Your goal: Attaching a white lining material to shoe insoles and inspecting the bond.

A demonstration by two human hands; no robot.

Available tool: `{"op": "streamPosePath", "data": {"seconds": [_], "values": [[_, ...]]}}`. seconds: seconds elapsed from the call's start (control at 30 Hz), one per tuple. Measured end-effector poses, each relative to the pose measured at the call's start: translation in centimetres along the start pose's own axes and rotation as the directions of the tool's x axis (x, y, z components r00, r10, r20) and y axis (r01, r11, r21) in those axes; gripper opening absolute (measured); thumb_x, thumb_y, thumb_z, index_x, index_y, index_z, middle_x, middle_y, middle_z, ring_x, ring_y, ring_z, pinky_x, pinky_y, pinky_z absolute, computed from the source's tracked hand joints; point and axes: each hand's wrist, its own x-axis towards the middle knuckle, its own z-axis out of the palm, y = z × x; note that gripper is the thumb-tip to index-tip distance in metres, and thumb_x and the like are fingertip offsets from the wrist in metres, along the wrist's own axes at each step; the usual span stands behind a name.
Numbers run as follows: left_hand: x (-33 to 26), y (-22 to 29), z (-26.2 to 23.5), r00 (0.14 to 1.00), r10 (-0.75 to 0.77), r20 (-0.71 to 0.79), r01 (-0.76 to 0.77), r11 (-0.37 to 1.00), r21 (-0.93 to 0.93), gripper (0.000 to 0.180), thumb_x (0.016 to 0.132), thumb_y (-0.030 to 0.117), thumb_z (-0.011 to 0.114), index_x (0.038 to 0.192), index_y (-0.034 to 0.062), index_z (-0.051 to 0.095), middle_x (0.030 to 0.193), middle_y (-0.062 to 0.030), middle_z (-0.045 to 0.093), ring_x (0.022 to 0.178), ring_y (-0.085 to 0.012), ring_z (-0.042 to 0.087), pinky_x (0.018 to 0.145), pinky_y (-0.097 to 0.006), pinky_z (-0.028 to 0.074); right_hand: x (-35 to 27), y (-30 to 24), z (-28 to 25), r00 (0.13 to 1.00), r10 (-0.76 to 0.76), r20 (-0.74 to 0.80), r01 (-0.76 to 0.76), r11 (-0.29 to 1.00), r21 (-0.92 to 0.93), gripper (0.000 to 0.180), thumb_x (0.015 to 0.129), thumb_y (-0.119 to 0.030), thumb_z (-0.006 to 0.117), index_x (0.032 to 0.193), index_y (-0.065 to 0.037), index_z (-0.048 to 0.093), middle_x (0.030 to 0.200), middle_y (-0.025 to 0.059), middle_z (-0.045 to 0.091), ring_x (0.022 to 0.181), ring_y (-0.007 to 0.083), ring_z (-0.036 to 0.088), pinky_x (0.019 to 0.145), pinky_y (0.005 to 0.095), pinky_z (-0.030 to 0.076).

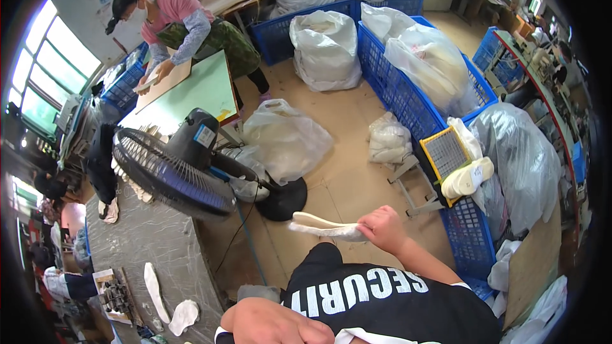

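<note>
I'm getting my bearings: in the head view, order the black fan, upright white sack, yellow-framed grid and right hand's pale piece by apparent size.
1. Black fan
2. White sack
Unranked: yellow-framed grid and pale piece in the right hand; similar in length, the piece seemingly nearer the camera.

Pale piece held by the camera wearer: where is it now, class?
In the head view, the pale piece is below centre, its right end gripped by the right hand, below and right of the round black fan base.
</note>
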Motion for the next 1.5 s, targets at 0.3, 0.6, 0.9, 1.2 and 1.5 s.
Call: {"op": "streamPosePath", "data": {"seconds": [0.3, 0.6, 0.9, 1.2, 1.5], "values": [[0.0, 2.7, -10.9, 0.994, 0.032, -0.103, -0.017, 0.990, 0.142, 0.043, 0.088, 0.039, 0.067, 0.095, -0.0042, 0.064, 0.083, -0.0137, 0.059, 0.077, -0.0328, 0.046, 0.073, -0.048, 0.038, 4.8, 15.1, 2.2, 0.914, 0.406, 0.018, -0.404, 0.912, -0.067, 0.016, 0.078, -0.025, 0.069, 0.081, -0.010, 0.071, 0.080, 0.0118, 0.068, 0.075, 0.0323, 0.065, 0.069, 0.0421, 0.048], [0.5, 3.7, -21.6, 0.950, 0.125, -0.287, -0.013, 0.932, 0.363, 0.040, 0.087, 0.035, 0.068, 0.094, -0.0043, 0.065, 0.089, -0.0158, 0.060, 0.087, -0.0352, 0.051, 0.080, -0.057, 0.039, 6.0, 31.7, 0.9, 0.596, 0.782, 0.180, -0.760, 0.622, -0.188, 0.023, 0.076, -0.029, 0.068, 0.081, -0.006, 0.071, 0.080, 0.0166, 0.068, 0.080, 0.0375, 0.066, 0.072, 0.0449, 0.052], [1.0, 3.7, -30.0, 0.911, 0.142, -0.388, 0.092, 0.846, 0.525, 0.029, 0.094, 0.031, 0.054, 0.092, 0.0041, 0.063, 0.093, -0.0147, 0.059, 0.087, -0.0355, 0.054, 0.089, -0.056, 0.037, 34.5, 42.4, 0.0, 0.799, 0.592, 0.111, -0.537, 0.783, -0.314, 0.022, 0.077, -0.029, 0.070, 0.080, -0.007, 0.071, 0.082, 0.0164, 0.069, 0.080, 0.0355, 0.066, 0.073, 0.0449, 0.052], [-2.3, 7.0, -38.0, 0.894, 0.216, -0.393, 0.068, 0.801, 0.595, 0.036, 0.095, 0.034, 0.052, 0.102, 0.0000, 0.061, 0.110, -0.0180, 0.059, 0.101, -0.0414, 0.053, 0.088, -0.058, 0.038, 51.2, 38.7, 7.4, 0.900, 0.435, 0.031, -0.436, 0.899, 0.042, 0.020, 0.078, -0.023, 0.069, 0.080, -0.003, 0.070, 0.074, 0.0155, 0.067, 0.069, 0.0302, 0.066, 0.065, 0.0384, 0.051], [-4.7, 12.7, -45.8, 0.904, 0.156, -0.398, 0.158, 0.744, 0.649, 0.041, 0.096, 0.034, 0.052, 0.113, -0.0023, 0.057, 0.120, -0.0267, 0.052, 0.110, -0.0464, 0.049, 0.089, -0.061, 0.036, 52.4, 44.3, 9.7, 0.720, 0.650, 0.244, -0.595, 0.759, -0.265, 0.021, 0.075, -0.027, 0.070, 0.079, -0.007, 0.072, 0.082, 0.0170, 0.069, 0.081, 0.0354, 0.066, 0.074, 0.0433, 0.052]]}}
